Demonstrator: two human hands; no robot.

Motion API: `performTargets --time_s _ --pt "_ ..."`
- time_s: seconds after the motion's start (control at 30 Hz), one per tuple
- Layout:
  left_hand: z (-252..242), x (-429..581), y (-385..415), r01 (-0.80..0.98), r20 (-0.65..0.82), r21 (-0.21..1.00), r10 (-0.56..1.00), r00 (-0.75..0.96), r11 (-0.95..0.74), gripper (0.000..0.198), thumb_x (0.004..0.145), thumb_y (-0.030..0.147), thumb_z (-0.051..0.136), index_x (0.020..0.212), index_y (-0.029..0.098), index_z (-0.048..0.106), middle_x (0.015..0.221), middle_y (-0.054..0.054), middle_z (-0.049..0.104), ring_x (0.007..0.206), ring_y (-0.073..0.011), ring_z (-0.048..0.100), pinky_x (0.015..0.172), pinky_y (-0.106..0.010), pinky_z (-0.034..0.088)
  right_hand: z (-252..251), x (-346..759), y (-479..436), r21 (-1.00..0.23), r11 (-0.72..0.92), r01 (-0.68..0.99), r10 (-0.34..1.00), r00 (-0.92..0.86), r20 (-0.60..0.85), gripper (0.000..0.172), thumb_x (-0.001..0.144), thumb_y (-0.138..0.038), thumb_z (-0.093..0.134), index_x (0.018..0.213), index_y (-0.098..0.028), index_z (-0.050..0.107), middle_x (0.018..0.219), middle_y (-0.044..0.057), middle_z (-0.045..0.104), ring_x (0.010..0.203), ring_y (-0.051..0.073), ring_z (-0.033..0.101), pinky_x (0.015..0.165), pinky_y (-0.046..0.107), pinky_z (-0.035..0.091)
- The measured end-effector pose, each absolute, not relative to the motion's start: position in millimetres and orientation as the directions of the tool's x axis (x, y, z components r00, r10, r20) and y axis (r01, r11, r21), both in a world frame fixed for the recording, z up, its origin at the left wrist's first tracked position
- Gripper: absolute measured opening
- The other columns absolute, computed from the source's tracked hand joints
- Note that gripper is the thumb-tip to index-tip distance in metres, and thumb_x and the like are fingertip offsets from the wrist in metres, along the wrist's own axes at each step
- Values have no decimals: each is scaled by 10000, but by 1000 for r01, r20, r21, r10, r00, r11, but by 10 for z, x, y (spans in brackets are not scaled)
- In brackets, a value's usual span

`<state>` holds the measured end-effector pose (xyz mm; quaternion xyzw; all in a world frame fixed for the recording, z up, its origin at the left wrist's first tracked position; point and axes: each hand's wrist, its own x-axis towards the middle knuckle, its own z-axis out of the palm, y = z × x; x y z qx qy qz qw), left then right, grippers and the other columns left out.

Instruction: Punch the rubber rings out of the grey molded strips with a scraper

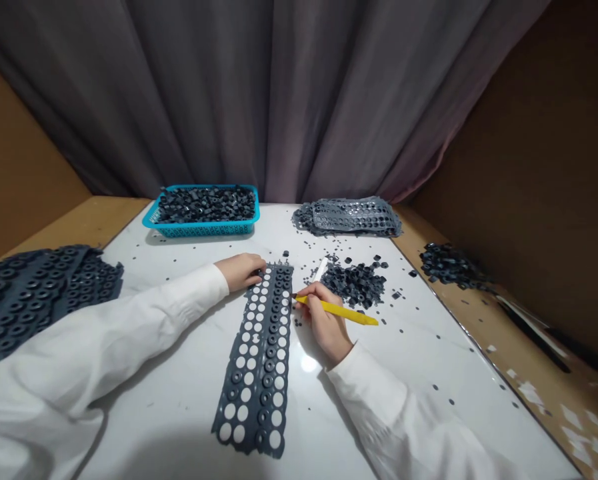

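A long dark grey rubber sheet [259,360] full of round holes and small ring pieces lies lengthwise on the white table [179,400]. My left hand [241,270] rests on the sheet's far left corner, fingers curled and pressing it down. My right hand [323,320] grips a yellow pen-like tool [339,311], whose tip touches the sheet's right edge near the far end. Beside my right hand lies a pile of loose dark rubber pieces [356,283].
A blue basket [203,227] of dark pieces stands at the back left. A stack of punched sheets [349,217] lies at the back right, another stack [29,293] at the left. A further pile [449,265] and dark tools [533,330] lie on the brown bench to the right.
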<state>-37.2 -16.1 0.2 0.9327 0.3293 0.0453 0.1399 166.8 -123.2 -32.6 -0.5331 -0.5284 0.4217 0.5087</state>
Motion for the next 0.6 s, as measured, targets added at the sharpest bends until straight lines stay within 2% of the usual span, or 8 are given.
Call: performTargets --time_s 0.1,0.17,0.23,0.33,0.37,0.43,0.5,0.6 --pt "28 -350 -66 576 -25 298 597 802 -761 127 772 132 502 829 149 614 840 -56 636 770 -159 572 732 -242 433 -332 1668 -1239 -988 79 136 992 86 91 165 792 -193 427 714 -177 572 608 -9 603 502 111 484 479 214 361" --pt "109 -379 91 591 21 336 634 773 -733 137 769 136 497 820 152 623 804 -37 648 742 -147 577 717 -227 435 -339 1661 -1240 -988 86 130 992 80 97 164 789 -190 428 708 -177 570 601 -11 598 497 108 480 478 213 360" --pt "237 -460 344 663 125 339 730 671 -667 149 774 175 505 845 150 634 808 -31 657 739 -148 584 725 -232 443 -345 1653 -1239 -988 95 118 992 72 104 164 787 -191 428 704 -177 569 591 -13 593 490 108 476 474 214 357" --pt "455 -687 817 851 314 208 857 408 -482 198 778 233 517 909 147 638 923 -59 658 855 -183 591 823 -270 438 -343 1642 -1238 -987 107 122 991 70 116 173 788 -194 425 693 -180 568 579 -14 586 490 112 479 473 216 356" --pt "517 -782 965 905 334 154 883 331 -397 207 778 238 513 921 156 638 963 -63 653 904 -191 586 861 -274 427 -341 1640 -1237 -985 111 132 990 75 122 177 787 -193 423 689 -181 570 576 -14 584 496 115 483 477 217 358" --pt "603 -973 1196 948 358 123 904 232 -292 219 773 224 496 910 135 642 988 -107 641 959 -229 574 900 -317 413 -336 1636 -1236 -981 121 154 987 83 135 182 786 -186 422 687 -182 574 582 -14 587 513 119 495 495 220 363" --pt "633 -1137 1323 969 351 114 921 169 -221 204 746 234 517 859 131 652 944 -122 646 942 -252 583 888 -337 422 -337 1636 -1234 -976 134 169 986 81 149 186 790 -184 420 691 -184 578 594 -14 591 529 121 506 517 224 370" --pt "615 -1286 1358 980 323 111 938 123 -166 199 693 263 574 823 145 667 879 -99 665 883 -244 608 843 -302 444 -343 1641 -1227 -971 151 186 983 77 168 187 789 -178 415 689 -186 572 598 -16 586 553 124 516 547 228 376"
